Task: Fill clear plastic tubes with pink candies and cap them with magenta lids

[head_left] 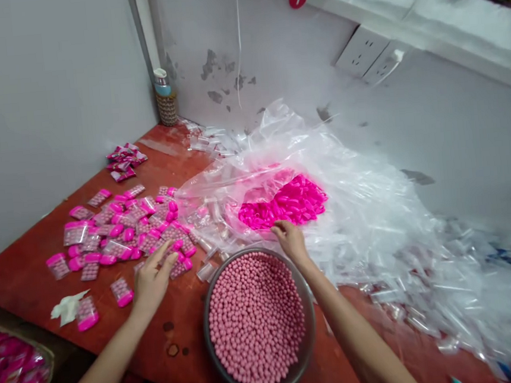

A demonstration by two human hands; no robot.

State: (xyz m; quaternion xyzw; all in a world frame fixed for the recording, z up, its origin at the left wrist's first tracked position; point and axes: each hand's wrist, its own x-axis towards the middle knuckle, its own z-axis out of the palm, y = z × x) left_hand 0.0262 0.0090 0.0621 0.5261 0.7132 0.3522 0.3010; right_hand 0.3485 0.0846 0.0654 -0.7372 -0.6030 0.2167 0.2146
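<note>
My left hand [152, 282] is open, thumb and fingers apart, over the near right side of a pile of small clear bottles [117, 248] with pink caps and pink beads inside. My right hand [291, 242] reaches to the near edge of a heap of loose bright pink caps [299, 202] in an open clear plastic bag [352, 225]. Its fingers are curled together, and whatever they hold is hidden. Between my forearms sits a round grey bowl [310, 318] of pink beads [255, 316].
Empty clear bottles [206, 271] lie beside the bowl, with more [421, 320] spilling at right. Pink packets [125, 160] lie at the back left; others fill a box [15, 379] below the red table [163, 366]. A flask [165, 98] stands in the corner. A crumpled tissue [69, 308] lies left.
</note>
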